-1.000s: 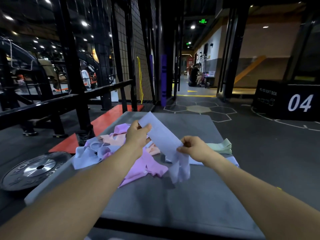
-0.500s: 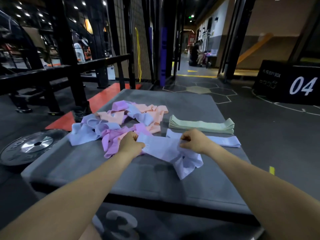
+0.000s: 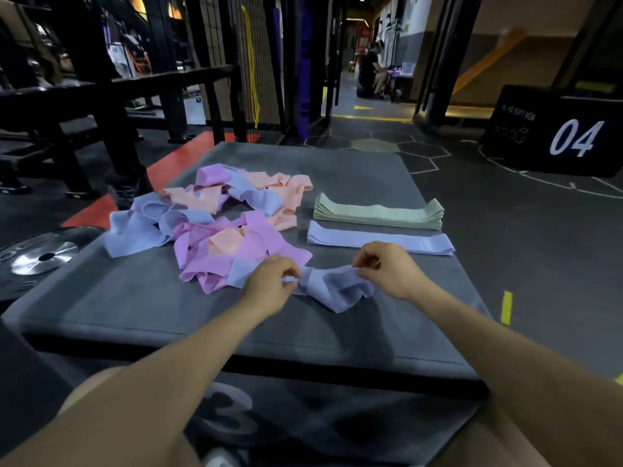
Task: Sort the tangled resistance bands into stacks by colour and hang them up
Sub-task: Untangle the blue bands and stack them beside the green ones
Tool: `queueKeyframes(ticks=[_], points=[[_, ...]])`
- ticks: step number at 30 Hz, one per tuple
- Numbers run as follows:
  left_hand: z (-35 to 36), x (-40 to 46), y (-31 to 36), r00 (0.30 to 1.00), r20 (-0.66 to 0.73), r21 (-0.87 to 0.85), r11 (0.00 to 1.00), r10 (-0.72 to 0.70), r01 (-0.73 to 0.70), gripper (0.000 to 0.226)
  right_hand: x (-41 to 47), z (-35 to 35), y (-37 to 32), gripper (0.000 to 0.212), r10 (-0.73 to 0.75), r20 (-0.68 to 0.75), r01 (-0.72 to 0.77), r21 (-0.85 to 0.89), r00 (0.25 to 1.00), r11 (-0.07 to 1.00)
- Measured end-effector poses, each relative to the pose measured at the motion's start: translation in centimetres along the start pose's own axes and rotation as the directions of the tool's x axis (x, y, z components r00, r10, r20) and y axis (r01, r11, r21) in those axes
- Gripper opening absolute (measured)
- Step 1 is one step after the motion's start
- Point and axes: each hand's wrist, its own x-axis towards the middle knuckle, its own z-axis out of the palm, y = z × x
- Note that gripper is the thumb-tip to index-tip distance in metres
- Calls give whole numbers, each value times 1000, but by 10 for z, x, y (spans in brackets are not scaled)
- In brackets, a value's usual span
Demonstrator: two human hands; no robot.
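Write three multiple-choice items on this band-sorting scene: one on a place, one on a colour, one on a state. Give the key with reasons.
1. Where is the green stack?
A. left of the tangle
B. just beyond the flat blue band
C. on the floor

2. What colour is the band both hands hold?
A. blue
B. peach
C. green

3. In what state is the held band?
A. laid flat
B. hung up
C. crumpled between the hands

Key: 1 B, the stack lies on the box right behind the flat blue band. 2 A, the left hand and right hand pinch a blue band. 3 C, it bunches in folds between them, near the tangle.
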Motion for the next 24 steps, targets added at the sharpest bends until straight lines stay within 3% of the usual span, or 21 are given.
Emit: queueKeyframes(ticks=[11, 20, 24], points=[[13, 0, 6, 997, 69, 53, 998, -32, 28, 20, -19, 18, 29, 30, -73, 72, 73, 1, 995, 997], [10, -1, 9, 993, 99, 58, 997, -62, 57, 22, -16, 28, 27, 14, -122, -35, 120, -56, 992, 991], [8, 0, 12, 992, 103, 77, 995, -73, 66, 23, -16, 14, 22, 14, -82, -89, 85, 28, 993, 996]])
